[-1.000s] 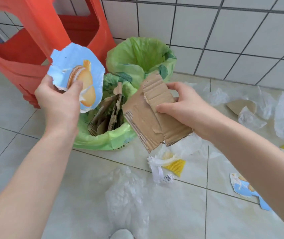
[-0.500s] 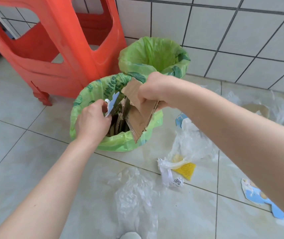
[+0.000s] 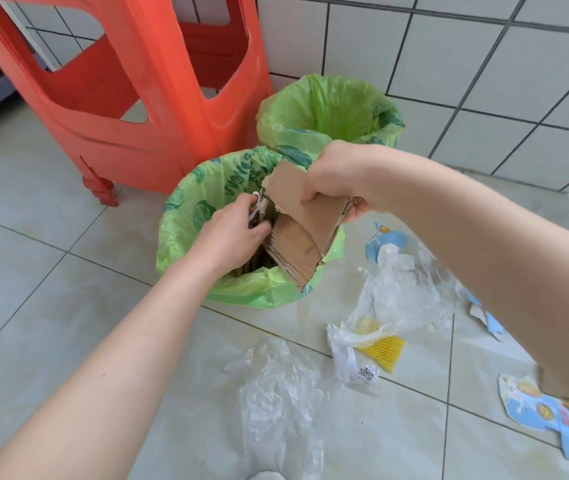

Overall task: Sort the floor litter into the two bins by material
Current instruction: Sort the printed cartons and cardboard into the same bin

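Observation:
Two bins lined with green bags stand by the wall. The near bin (image 3: 186, 244) holds cardboard scraps; the far bin (image 3: 328, 109) shows only its liner. My right hand (image 3: 336, 178) grips torn brown cardboard pieces (image 3: 300, 233) over the near bin's right rim, their lower corner hanging outside it. My left hand (image 3: 231, 233) reaches into the near bin, its fingers curled round a white-edged paper scrap (image 3: 256, 202) that is mostly hidden. Clear plastic film (image 3: 276, 386) lies on the tiles in front, and a second plastic bag (image 3: 397, 299) lies to the right.
A red plastic stool (image 3: 130, 84) stands left of the bins against the tiled wall (image 3: 484, 64). Blue printed paper scraps (image 3: 539, 417) and a yellow ribbed piece (image 3: 385, 351) lie on the floor at right, with a white barcode label (image 3: 366, 372).
Both hands came down from chest height to the near bin. The blue printed paper in my left hand went down inside it; the cardboard swung over its rim.

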Demonstrator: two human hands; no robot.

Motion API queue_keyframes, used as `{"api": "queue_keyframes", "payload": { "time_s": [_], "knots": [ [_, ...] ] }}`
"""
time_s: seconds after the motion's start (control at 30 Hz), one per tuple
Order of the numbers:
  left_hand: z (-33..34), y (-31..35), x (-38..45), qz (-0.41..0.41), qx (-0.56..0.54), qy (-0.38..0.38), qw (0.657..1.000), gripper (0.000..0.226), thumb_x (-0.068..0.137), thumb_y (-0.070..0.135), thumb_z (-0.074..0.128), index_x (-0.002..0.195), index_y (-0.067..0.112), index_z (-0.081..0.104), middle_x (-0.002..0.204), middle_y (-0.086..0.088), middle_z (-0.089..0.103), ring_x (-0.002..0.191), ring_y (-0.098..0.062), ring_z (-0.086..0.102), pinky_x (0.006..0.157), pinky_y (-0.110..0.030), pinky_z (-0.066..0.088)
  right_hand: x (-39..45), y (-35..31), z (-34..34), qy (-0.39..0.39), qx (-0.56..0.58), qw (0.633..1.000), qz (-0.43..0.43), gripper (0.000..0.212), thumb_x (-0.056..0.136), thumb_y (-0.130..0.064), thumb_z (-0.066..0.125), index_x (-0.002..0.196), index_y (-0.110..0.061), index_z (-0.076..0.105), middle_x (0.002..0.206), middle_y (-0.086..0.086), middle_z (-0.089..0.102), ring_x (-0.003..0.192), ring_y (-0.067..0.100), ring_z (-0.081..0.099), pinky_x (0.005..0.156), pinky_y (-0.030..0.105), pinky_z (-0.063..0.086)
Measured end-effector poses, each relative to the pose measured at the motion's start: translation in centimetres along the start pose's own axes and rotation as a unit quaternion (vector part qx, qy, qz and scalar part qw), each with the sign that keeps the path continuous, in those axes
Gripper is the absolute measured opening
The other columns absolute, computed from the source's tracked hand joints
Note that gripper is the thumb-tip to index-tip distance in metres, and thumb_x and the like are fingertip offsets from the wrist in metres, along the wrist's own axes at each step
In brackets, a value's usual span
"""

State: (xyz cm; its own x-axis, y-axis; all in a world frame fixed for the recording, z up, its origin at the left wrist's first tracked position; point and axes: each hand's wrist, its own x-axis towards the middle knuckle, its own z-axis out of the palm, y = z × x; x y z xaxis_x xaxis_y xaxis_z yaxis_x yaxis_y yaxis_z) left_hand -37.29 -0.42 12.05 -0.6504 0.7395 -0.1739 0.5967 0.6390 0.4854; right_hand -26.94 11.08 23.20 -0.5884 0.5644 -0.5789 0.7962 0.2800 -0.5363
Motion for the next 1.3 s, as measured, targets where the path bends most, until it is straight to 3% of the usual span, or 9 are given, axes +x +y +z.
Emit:
{"api": "queue_keyframes", "payload": {
  "time_s": [0.13, 0.27, 0.5, 0.63, 0.73, 0.87, 1.07, 1.17, 1.3],
  "knots": [
    [-0.1, -0.7, 0.4, -0.018, -0.069, 0.071, 0.995, 0.020, 0.096, 0.022, 0.039, 0.106, 0.010, 0.052, 0.087, -0.006, 0.060, 0.086, -0.030, 0.054, 0.068, -0.034, 0.038, 0.6, 0.3, 0.0, 0.002, 0.073, 0.996, -0.050, 0.031, 0.088, -0.011, 0.057, 0.118, -0.009, 0.060, 0.098, 0.008, 0.064, 0.071, 0.018, 0.050, 0.068, 0.028, 0.055],
    [-0.1, -0.5, 0.0, -0.052, -0.050, 0.107, 0.992, 0.021, 0.098, 0.018, 0.035, 0.083, 0.005, 0.041, 0.063, -0.003, 0.040, 0.069, -0.030, 0.042, 0.054, -0.036, 0.023, 2.0, 0.5, 1.2, -0.029, -0.031, 0.999, 0.009, 0.013, 0.089, -0.007, 0.052, 0.077, -0.003, 0.052, 0.066, 0.008, 0.048, 0.048, 0.017, 0.042, 0.042, 0.019, 0.031],
    [0.0, 0.2, -0.4, -0.037, -0.055, 0.066, 0.996, 0.025, 0.099, 0.026, 0.039, 0.109, 0.008, 0.053, 0.079, -0.003, 0.050, 0.072, -0.025, 0.047, 0.059, -0.032, 0.031, 5.4, -0.9, 2.6, -0.077, -0.052, 0.996, 0.018, 0.032, 0.095, -0.012, 0.044, 0.064, -0.006, 0.048, 0.043, 0.007, 0.055, 0.021, 0.013, 0.043, 0.030, 0.011, 0.031],
    [-0.2, -0.2, -0.7, 0.010, -0.041, 0.021, 0.999, 0.037, 0.095, 0.028, 0.044, 0.131, 0.029, 0.048, 0.106, 0.000, 0.062, 0.096, -0.026, 0.060, 0.069, -0.030, 0.041, 4.8, -0.6, 1.9, -0.052, 0.076, 0.996, 0.006, 0.026, 0.091, -0.027, 0.053, 0.098, -0.002, 0.057, 0.081, 0.016, 0.071, 0.059, 0.022, 0.071, 0.063, 0.031, 0.060],
    [-0.6, 0.4, -1.4, 0.003, -0.021, 0.010, 1.000, 0.046, 0.096, 0.019, 0.044, 0.142, 0.024, 0.038, 0.131, -0.007, 0.056, 0.111, -0.029, 0.057, 0.081, -0.041, 0.048, 2.4, 0.7, 0.9, -0.154, 0.075, 0.985, -0.008, 0.029, 0.086, -0.027, 0.064, 0.107, -0.009, 0.056, 0.087, 0.016, 0.070, 0.068, 0.025, 0.073, 0.072, 0.034, 0.061],
    [-0.9, 1.3, -2.1, 0.039, -0.042, -0.011, 0.998, 0.044, 0.095, 0.008, 0.039, 0.137, 0.020, 0.043, 0.113, -0.001, 0.057, 0.096, -0.022, 0.057, 0.067, -0.035, 0.042, 2.5, 1.4, 2.6, -0.101, 0.055, 0.993, -0.004, 0.013, 0.087, -0.008, 0.059, 0.095, 0.002, 0.055, 0.074, 0.013, 0.074, 0.073, 0.024, 0.073, 0.077, 0.036, 0.060],
    [-1.6, 0.5, -1.5, 0.000, -0.055, -0.117, 0.992, 0.041, 0.092, 0.035, 0.055, 0.133, 0.031, 0.052, 0.127, 0.010, 0.059, 0.114, -0.017, 0.057, 0.093, -0.030, 0.046, 2.5, 2.8, 2.8, -0.061, 0.067, 0.996, 0.000, 0.018, 0.087, -0.005, 0.060, 0.070, -0.002, 0.058, 0.052, 0.008, 0.065, 0.038, 0.015, 0.060, 0.049, 0.026, 0.058],
    [-3.6, 1.0, -1.7, 0.003, -0.082, -0.066, 0.994, 0.036, 0.090, 0.034, 0.060, 0.126, 0.030, 0.059, 0.123, 0.017, 0.060, 0.109, -0.007, 0.058, 0.098, -0.029, 0.042, 1.3, 4.2, 1.2, -0.024, 0.059, 0.996, -0.054, 0.020, 0.090, -0.011, 0.058, 0.072, -0.003, 0.057, 0.049, 0.002, 0.065, 0.039, 0.012, 0.063, 0.037, 0.019, 0.050],
    [-5.1, 4.3, -2.8, 0.058, -0.112, 0.052, 0.991, 0.025, 0.090, 0.025, 0.057, 0.113, 0.031, 0.066, 0.107, 0.018, 0.068, 0.094, 0.002, 0.062, 0.083, -0.021, 0.044, 0.0, 7.4, -0.9, -0.003, 0.075, 0.988, -0.133, 0.023, 0.094, -0.018, 0.053, 0.107, -0.005, 0.065, 0.090, 0.005, 0.074, 0.081, 0.017, 0.073, 0.076, 0.031, 0.060]
  ]
}}
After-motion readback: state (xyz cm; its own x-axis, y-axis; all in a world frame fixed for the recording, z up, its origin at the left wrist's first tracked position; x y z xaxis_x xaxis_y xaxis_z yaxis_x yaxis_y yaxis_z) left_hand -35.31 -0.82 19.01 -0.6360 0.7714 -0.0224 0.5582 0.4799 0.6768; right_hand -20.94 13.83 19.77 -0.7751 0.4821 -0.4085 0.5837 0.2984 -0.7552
